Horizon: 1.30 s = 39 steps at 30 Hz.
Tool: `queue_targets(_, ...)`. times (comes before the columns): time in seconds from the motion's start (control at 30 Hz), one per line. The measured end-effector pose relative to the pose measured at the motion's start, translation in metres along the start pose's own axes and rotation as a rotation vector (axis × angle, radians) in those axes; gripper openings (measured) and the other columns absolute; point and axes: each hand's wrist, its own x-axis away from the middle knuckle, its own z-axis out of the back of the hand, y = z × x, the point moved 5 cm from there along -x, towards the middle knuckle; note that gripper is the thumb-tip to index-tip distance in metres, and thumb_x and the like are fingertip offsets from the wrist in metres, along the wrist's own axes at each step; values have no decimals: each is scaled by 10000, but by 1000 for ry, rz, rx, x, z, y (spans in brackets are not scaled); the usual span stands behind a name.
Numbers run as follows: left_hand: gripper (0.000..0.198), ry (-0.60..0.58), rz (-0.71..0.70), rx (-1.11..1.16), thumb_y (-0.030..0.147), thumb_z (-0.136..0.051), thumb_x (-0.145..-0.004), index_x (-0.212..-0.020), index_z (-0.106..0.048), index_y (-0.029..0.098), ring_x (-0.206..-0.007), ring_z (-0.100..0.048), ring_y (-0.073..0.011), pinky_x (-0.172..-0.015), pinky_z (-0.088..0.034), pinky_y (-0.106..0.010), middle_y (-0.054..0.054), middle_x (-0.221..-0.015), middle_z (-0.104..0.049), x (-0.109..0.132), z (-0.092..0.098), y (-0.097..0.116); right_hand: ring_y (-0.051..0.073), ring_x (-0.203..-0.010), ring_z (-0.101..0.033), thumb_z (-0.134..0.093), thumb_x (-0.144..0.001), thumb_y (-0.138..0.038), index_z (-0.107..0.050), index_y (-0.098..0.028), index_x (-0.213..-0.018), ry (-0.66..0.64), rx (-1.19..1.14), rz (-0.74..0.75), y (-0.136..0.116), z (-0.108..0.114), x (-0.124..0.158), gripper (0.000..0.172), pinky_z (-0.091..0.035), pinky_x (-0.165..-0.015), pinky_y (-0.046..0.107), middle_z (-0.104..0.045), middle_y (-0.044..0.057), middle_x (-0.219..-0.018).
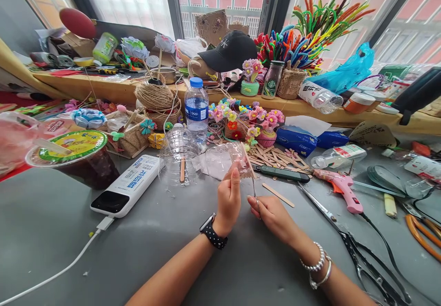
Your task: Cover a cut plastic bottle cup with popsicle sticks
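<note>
Plastic, clear and thin-walled (237, 160), is gripped by the curled fingers of the left hand (228, 202), the thumb pointing upward beside it. A slim metal tool, apparently small scissors (254, 189), is pinched in the closed fingers of the right hand (274, 216); its tip reaches the right margin of the piece, just beyond those fingers, though whether its blades are parted cannot be told. Left of and beyond the left fingers stands a clear, domed bottle section (168, 156). To the right of the right-hand fingers lie long, black-handled metal scissors (344, 233) and, farther off, a pink glue gun (341, 189). For good control, the left fingers should probably hold close to the worked margin but outside the tool's line, since thin plastic tends to flex; short, gentle movements would suit it best.
</note>
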Motion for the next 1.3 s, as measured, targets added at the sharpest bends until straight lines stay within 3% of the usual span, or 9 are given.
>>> queue_targets(0.2,350,-65,-48,-55,318,-354,-863,-1122,-558,199,-1165,-448,-165,-1002,-318,-277,-28,-1188,-562,1,-4,5,68,-449,-274,-222,-848,-526,-301,-181,-467,-60,-172,-37,2,-3,0,520,-237,-451,221,-297,-46,-464)
queue_targets(0.4,368,-120,-109,-122,282,-334,-871,-1181,-503,178,-1197,-408,-152,-1027,-283,-270,-40,-1253,-503,4,-8,9,77,-441,-316,-234,-853,-487,-334,-184,-463,9,-43,-30,2,-3,1,504,-260,-463,225,-342,-41,-443)
queue_targets(0.67,345,-74,-71,-65,315,-394,-845,-1122,-560,194,-1190,-418,-175,-1027,-286,-285,-37,-1214,-539,1,-4,8,86,-436,-370,-265,-849,-463,-402,-179,-438,39,19,-28,0,2,0,517,-300,-478,220,-404,-31,-427)
queue_targets(0.83,349,-5,49,179,384,-432,-819,-1069,-593,202,-1138,-476,-193,-998,-335,-315,-46,-1175,-571,-7,2,5,73,-408,-356,-362,-812,-488,-552,-155,-476,-150,82,-17,0,8,2,510,-276,-430,206,-429,-31,-407)
queue_targets(0.93,327,22,63,386,377,-453,-811,-1040,-605,200,-1105,-506,-176,-979,-360,-299,-47,-1155,-587,-16,7,15,67,-410,-344,-466,-744,-518,-618,-143,-566,-344,126,-11,0,10,8,442,-235,-400,200,-450,-37,-433)
queue_targets(1.03,282,-2,130,528,331,-455,-811,-973,-629,179,-1024,-564,-162,-914,-415,-277,-51,-1075,-634,-24,11,26,71,-450,-390,-486,-728,-518,-639,-134,-659,-420,87,-31,0,20,11,419,-263,-424,191,-478,-36,-487)
queue_targets(1.17,286,-30,326,662,333,-423,-817,-885,-639,157,-925,-608,-150,-832,-453,-260,-55,-972,-672,-31,12,23,76,-500,-385,-486,-737,-475,-626,-141,-628,-239,77,-73,0,48,6,378,-267,-453,191,-476,-35,-518)
queue_targets(1.3,286,52,574,713,325,-417,-819,-818,-637,143,-708,-636,-125,-670,-482,-230,-29,-781,-692,-31,12,4,76,-479,-357,-527,-686,-498,-567,-150,-584,-12,186,-198,12,72,4,365,-255,-444,195,-455,-43,-489)
